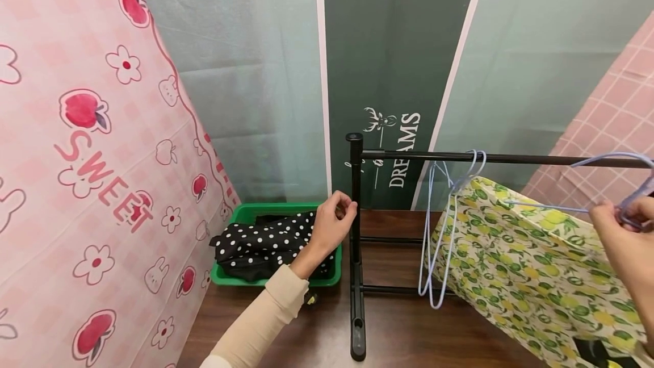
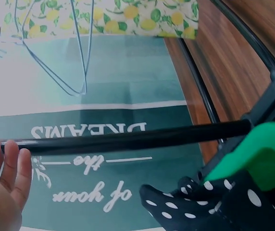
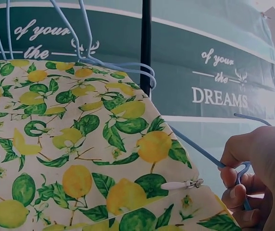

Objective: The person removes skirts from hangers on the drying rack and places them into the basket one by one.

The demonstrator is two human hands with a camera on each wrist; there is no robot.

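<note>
My right hand [image 1: 625,231] pinches the neck of a light blue hanger [image 1: 549,207], just below its hook, near the rack's rail at the right. One hanger arm runs along the top edge of a lemon-print cloth [image 3: 80,130], which has a white zip pull [image 3: 178,185]. Farther left, light blue hangers [image 1: 434,254] hang from the black rail [image 1: 409,155]. My left hand [image 1: 332,220] is at the rack's upright post [image 1: 356,180], its fingers loosely bent and their tips against the post. In the left wrist view its fingers [image 2: 22,168] overlap the black post.
Behind the post's left side, a green basket [image 1: 276,283] on the brown wood surface [image 1: 409,334] holds black polka-dot cloth [image 1: 260,243]. Pink printed cloth [image 1: 102,186] hangs at the left. A green curtain [image 1: 245,72] covers the back; pink checked cloth [image 1: 613,112] is at the right.
</note>
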